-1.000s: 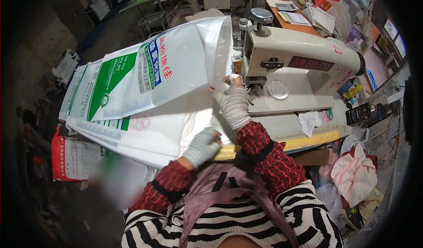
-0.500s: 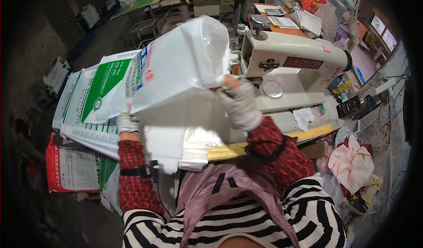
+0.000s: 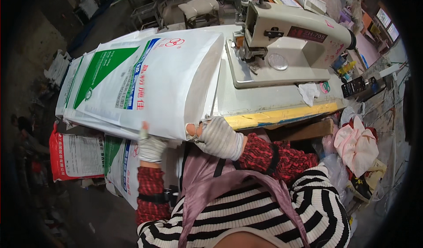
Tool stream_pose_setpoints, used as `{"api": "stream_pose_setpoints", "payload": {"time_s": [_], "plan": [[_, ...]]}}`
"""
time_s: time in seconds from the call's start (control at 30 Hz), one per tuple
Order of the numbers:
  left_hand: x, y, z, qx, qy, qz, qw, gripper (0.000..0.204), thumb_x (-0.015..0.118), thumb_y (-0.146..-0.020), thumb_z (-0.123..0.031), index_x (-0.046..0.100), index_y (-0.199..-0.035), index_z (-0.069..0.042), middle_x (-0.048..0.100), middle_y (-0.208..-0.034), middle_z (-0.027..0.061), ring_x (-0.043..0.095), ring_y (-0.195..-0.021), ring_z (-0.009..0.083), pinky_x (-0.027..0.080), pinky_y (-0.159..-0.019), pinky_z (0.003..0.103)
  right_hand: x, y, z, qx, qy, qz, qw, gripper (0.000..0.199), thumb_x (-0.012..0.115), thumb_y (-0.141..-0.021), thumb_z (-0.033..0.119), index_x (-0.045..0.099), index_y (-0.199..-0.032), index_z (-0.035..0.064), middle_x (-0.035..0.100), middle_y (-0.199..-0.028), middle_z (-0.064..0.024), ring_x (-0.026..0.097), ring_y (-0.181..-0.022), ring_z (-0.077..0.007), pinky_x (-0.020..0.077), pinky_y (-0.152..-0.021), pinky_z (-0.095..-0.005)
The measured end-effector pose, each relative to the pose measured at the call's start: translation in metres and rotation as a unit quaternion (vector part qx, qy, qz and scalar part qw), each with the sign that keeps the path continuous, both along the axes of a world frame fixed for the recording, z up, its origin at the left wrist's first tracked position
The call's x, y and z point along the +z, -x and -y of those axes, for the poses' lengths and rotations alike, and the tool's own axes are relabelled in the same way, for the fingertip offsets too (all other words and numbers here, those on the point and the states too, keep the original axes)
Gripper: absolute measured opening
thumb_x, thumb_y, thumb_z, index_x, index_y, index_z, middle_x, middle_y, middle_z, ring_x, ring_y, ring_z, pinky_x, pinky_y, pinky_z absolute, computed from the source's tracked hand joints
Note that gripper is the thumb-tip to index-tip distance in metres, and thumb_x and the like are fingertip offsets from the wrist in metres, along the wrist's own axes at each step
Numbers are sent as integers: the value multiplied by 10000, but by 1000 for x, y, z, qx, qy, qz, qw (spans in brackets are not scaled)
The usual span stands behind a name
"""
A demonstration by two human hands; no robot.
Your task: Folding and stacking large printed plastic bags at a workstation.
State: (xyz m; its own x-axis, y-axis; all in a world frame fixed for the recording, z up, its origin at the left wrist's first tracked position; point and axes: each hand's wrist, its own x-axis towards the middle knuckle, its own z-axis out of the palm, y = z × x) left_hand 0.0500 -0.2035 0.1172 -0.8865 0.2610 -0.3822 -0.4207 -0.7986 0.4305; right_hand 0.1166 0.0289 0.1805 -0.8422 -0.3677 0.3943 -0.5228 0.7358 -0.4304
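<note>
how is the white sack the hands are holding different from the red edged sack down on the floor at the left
The white sack lies on top of a stack on the table, gripped at its near edge by the left hand and right hand; the red-edged sack sits low by the floor, untouched. The white sack shows a green triangle and coloured print; the red-edged sack has a red border around a pale panel of dark text. Both are flat, printed, woven-looking sacks.

Cluttered workshop (dim), dusty floor point(image 3: 39, 41).

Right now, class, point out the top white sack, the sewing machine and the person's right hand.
top white sack point(image 3: 172, 78), head view, its printed upper face.
sewing machine point(image 3: 295, 32), head view, its cream arm.
right hand point(image 3: 219, 138), head view, back of the glove.
</note>
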Motion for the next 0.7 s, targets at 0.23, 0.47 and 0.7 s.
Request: {"api": "stream_pose_setpoints", "payload": {"time_s": [0.23,0.47,0.7], "plan": [[-26,-22,38,62,317,-17,946,348,635,-821,-83,548,-1146,6,612,-1072,124,606,-976,249,532,-831,361,-5,-26,26,112,-82,86,987,223,557,-750,138,569,-972,123,540,-626,-102,604,-605,-298,441,-492,-419],[-13,-95,10,-66,2,15,998,477,554,-912,-381,527,-1211,-10,594,-1154,156,587,-1041,276,444,-978,417,52,-38,34,217,3,-2,976,356,607,-751,245,601,-1069,85,634,-851,-107,635,-805,-276,491,-754,-388],[-32,-109,-3,-94,68,-16,993,416,517,-933,-368,548,-1123,1,615,-1046,154,594,-1007,307,487,-924,441,-53,-23,42,226,-15,5,974,399,688,-679,311,619,-976,55,575,-1060,-103,529,-1044,-274,391,-938,-388]]}}
